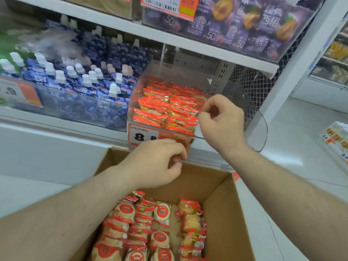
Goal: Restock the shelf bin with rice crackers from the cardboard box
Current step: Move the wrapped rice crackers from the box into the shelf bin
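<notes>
A clear plastic shelf bin (180,72) sits on a white shelf. It is full of small red and gold rice cracker packs (165,106) lying in rows. A white and orange price tag (143,135) is stuck on the front of the bin.

The person's right hand (222,121) is up at the front edge of the bin, just beside the packs. Its fingers are curled in, and the thumb and first finger seem to pinch the thin edge of a pack there, but it is too small to be sure.

The left hand (156,162) is lower, in front of the price tag. Its fingers are curled around a red pack (180,147) at the bottom front of the bin.

Below both arms is an open brown cardboard box (222,194). More red and gold cracker packs (150,228) lie in rows inside it.

To the left of the bin stand blue drink pouches with white caps (79,80).
</notes>
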Demonstrator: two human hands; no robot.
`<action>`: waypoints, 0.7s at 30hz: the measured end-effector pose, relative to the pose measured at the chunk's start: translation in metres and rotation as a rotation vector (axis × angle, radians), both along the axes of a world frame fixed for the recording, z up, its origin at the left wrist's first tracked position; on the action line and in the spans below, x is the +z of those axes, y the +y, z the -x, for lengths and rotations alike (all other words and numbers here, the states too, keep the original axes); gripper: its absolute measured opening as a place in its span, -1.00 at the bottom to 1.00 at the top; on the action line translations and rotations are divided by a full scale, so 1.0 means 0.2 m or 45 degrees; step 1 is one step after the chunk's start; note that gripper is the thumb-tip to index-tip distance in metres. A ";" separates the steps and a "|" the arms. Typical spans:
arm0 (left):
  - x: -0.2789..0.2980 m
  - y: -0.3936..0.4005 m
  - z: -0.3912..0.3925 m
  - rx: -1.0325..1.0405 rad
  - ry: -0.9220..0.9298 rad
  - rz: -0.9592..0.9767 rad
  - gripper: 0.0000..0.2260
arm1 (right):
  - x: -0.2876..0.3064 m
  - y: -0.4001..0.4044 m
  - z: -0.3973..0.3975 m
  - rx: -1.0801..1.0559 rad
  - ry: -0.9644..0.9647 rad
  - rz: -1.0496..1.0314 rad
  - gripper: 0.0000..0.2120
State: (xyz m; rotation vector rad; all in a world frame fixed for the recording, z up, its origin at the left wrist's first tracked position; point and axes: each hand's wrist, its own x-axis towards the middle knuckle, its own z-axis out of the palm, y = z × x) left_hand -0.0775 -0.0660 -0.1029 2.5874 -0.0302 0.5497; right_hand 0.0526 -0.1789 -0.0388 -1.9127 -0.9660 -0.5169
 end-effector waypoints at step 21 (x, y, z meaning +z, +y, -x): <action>-0.37 0.29 0.13 0.293 1.203 0.081 -0.76 | -1.65 0.35 0.26 0.047 1.597 0.686 -0.60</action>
